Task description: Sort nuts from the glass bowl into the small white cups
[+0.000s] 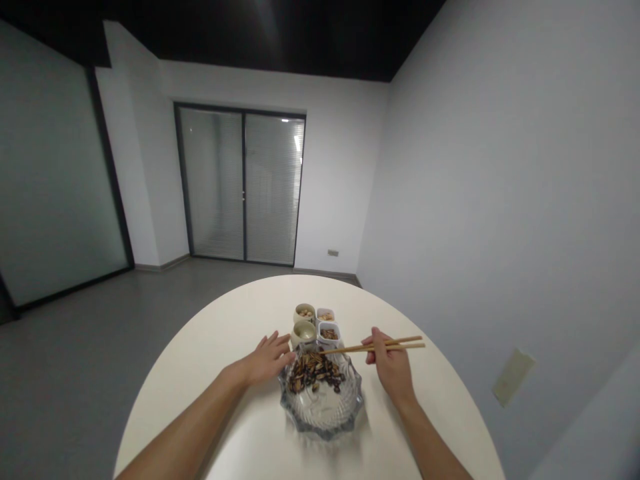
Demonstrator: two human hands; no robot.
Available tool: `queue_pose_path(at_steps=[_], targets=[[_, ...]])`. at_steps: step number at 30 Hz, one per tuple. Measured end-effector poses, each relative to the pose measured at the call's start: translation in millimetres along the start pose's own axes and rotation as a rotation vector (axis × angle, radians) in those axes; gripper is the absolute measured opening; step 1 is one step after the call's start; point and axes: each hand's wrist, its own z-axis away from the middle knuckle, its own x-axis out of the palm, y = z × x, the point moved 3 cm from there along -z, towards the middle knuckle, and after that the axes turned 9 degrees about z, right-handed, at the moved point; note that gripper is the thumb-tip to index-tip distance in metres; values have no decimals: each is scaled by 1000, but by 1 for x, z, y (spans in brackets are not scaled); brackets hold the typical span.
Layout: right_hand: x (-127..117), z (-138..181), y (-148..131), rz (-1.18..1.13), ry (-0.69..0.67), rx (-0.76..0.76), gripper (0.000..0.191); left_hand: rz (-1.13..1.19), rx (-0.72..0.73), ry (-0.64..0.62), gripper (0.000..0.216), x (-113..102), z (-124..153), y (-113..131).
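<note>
A clear glass bowl [323,420] sits on the round white table [235,340] and holds a heap of dark seeds [315,373] in its far half. My left hand [267,358] lies flat on the table with fingers stretched out, touching the bowl's left rim. My right hand [390,367] is closed on a pair of wooden chopsticks [373,347]. Their tips point left, over the bowl's far edge near the small cups.
Beyond the bowl stand two round beige cups [304,321] and two small white square dishes [329,325] with nuts or seeds in them. A white wall runs along the right. Glass doors with blinds stand across the grey floor.
</note>
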Motion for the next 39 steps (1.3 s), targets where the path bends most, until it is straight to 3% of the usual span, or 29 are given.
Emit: queue_pose_path(at_steps=[17,28,39], targets=[[0,-4,8,-53,32,122,64,-5,16,10,57,-1,3,-4],[-6,-3,6,-57,151,51,61,10,9,5,58,0,4,-3],[0,-5,16,-64,65,62,58,11,9,10,57,6,-3,-5]])
